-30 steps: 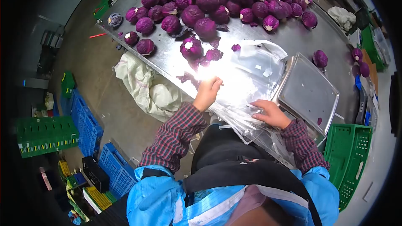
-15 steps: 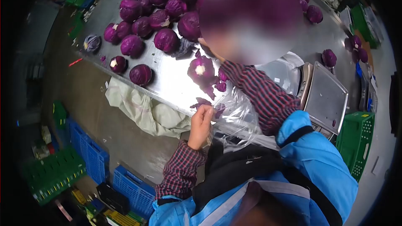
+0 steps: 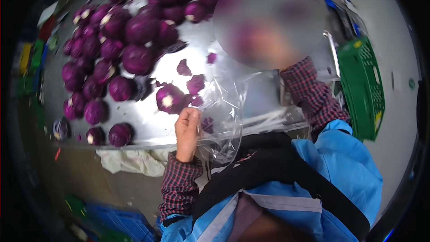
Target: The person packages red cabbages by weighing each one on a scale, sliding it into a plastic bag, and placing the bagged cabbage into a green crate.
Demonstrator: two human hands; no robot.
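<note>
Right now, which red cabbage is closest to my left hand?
The lone cabbage showing its white stem end, just above your left hand on the clear bag; the pile lies farther off.

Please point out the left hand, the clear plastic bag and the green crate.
left hand (image 3: 187, 130), head view, on the middle of the hand.
clear plastic bag (image 3: 224, 103), head view, on its crumpled middle.
green crate (image 3: 360, 85), head view, on its slatted wall.
</note>
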